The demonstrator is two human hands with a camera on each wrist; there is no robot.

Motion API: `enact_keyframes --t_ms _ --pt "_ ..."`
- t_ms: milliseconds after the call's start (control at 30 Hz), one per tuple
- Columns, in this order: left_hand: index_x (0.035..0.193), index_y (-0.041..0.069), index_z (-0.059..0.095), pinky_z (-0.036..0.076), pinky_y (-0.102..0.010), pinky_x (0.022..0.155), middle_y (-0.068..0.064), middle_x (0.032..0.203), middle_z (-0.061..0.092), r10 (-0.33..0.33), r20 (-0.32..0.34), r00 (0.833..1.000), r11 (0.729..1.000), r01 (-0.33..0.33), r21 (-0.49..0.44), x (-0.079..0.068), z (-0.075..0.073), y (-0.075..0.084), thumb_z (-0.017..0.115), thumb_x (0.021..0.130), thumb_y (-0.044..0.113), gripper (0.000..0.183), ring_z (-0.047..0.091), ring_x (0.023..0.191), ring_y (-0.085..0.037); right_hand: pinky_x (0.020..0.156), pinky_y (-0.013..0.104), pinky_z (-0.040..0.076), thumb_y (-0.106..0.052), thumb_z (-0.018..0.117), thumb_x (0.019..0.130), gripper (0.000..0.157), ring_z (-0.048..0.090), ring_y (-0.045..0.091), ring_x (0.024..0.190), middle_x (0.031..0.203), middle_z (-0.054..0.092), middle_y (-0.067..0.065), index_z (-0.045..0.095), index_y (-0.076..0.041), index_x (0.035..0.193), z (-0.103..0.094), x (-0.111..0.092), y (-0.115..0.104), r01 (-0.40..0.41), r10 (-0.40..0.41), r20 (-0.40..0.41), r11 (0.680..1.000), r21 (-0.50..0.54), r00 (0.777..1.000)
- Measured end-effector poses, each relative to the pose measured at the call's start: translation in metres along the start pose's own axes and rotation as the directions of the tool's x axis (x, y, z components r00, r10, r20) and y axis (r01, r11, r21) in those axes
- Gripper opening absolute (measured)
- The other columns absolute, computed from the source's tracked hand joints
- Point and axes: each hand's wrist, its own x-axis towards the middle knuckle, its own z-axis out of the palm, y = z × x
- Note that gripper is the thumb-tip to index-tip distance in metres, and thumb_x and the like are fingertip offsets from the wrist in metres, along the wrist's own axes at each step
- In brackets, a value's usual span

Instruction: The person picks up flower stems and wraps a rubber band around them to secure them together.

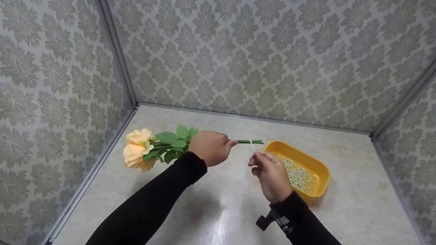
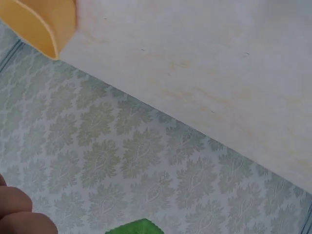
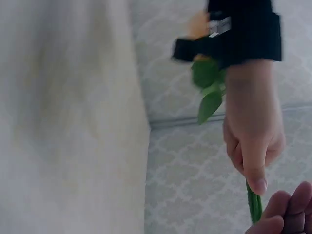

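My left hand (image 1: 211, 148) grips a small bunch of artificial flowers by its green stems (image 1: 243, 141). Peach blooms (image 1: 138, 149) and green leaves (image 1: 168, 137) stick out to the left of that fist, and the bare stem ends point right. From the stems, a pale rubber band (image 1: 253, 147) stretches down to my right hand (image 1: 272, 178), which pinches it between thumb and fingers. In the right wrist view, the left hand (image 3: 254, 129) holds the stems (image 3: 254, 209) just above the right hand's fingers (image 3: 278, 207). The left wrist view catches only curled fingers and a leaf tip (image 2: 136, 227).
A yellow plastic tray (image 1: 302, 156) with many loose pale rubber bands (image 1: 298, 178) stands right beside my right hand. Patterned wall panels (image 1: 245, 49) enclose the light tabletop (image 1: 354, 199) at the back and both sides.
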Motion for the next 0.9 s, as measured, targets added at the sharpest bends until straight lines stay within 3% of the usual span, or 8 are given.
enact_keyframes --t_ms 67,167,333,433,533,667,767,900 --pt "0.071 0.015 0.067 0.044 -0.042 0.050 -0.001 0.058 0.055 0.022 -0.064 0.998 0.999 -0.023 -0.027 -0.001 -0.001 -0.001 0.059 0.117 0.053 0.060 0.059 0.051 -0.026 0.080 0.027 0.044 -0.012 0.041 0.122 0.035 0.062 0.015 0.091 0.089 0.069 -0.001 0.069 -0.013 0.100 -0.002 -0.004 0.004 -0.054 0.046 0.052 0.984 0.169 0.998" --pt "0.069 0.015 0.062 0.031 -0.035 0.049 0.004 0.056 0.045 0.087 -0.130 0.988 0.994 -0.094 -0.050 -0.003 -0.002 -0.003 0.061 0.116 0.052 0.060 0.048 0.047 -0.019 0.084 0.028 0.043 -0.017 0.030 0.122 0.042 0.061 0.014 0.093 0.089 0.069 -0.003 0.066 -0.017 0.101 -0.008 -0.009 0.010 -0.141 0.102 0.147 0.947 0.287 0.984" --pt "0.070 0.015 0.058 0.024 -0.029 0.053 0.005 0.057 0.041 0.198 -0.163 0.967 0.967 -0.220 -0.127 -0.008 -0.002 -0.003 0.065 0.114 0.050 0.057 0.041 0.047 -0.015 0.086 0.029 0.042 -0.017 0.021 0.121 0.052 0.058 0.015 0.088 0.083 0.065 -0.003 0.065 -0.018 0.093 -0.025 -0.005 0.018 -0.223 0.118 0.316 0.921 0.320 0.941" --pt "0.071 0.016 0.059 0.028 -0.029 0.054 0.004 0.057 0.047 0.270 -0.168 0.948 0.938 -0.298 -0.175 -0.012 -0.002 -0.003 0.068 0.112 0.049 0.054 0.048 0.048 -0.017 0.087 0.030 0.043 -0.018 0.023 0.120 0.051 0.058 0.017 0.086 0.078 0.061 -0.002 0.062 -0.016 0.088 -0.036 -0.003 0.019 -0.247 0.094 0.443 0.921 0.300 0.892" --pt "0.069 0.016 0.058 0.031 -0.030 0.053 0.004 0.056 0.047 0.355 -0.196 0.914 0.905 -0.388 -0.173 -0.017 -0.001 -0.004 0.068 0.112 0.050 0.055 0.051 0.048 -0.017 0.086 0.030 0.044 -0.022 0.029 0.120 0.050 0.060 0.017 0.083 0.072 0.057 -0.003 0.062 -0.017 0.083 -0.049 0.001 0.016 -0.289 0.133 0.552 0.935 0.204 0.823" --pt "0.067 0.018 0.054 0.034 -0.035 0.048 0.007 0.055 0.040 0.494 -0.244 0.834 0.844 -0.528 -0.094 -0.022 0.000 -0.004 0.058 0.116 0.058 0.064 0.049 0.045 -0.015 0.079 0.029 0.042 -0.025 0.032 0.122 0.048 0.054 0.014 0.073 0.068 0.053 -0.007 0.062 -0.020 0.084 -0.067 0.014 0.006 -0.311 0.287 0.601 0.948 -0.066 0.746" --pt "0.067 0.019 0.053 0.038 -0.037 0.046 0.007 0.054 0.042 0.583 -0.226 0.780 0.797 -0.603 -0.025 -0.024 0.002 -0.001 0.053 0.116 0.063 0.066 0.051 0.045 -0.015 0.073 0.029 0.041 -0.024 0.037 0.122 0.041 0.049 0.011 0.066 0.069 0.054 -0.009 0.062 -0.019 0.090 -0.076 0.023 -0.005 -0.324 0.432 0.520 0.901 -0.288 0.737" --pt "0.068 0.021 0.058 0.048 -0.039 0.048 0.006 0.054 0.056 0.632 -0.105 0.768 0.775 -0.631 0.046 -0.025 0.003 0.002 0.060 0.114 0.063 0.062 0.060 0.048 -0.016 0.066 0.027 0.036 -0.022 0.049 0.118 0.032 0.044 0.007 0.062 0.071 0.053 -0.010 0.061 -0.017 0.088 -0.082 0.031 -0.017 -0.385 0.578 0.355 0.786 -0.483 0.735"
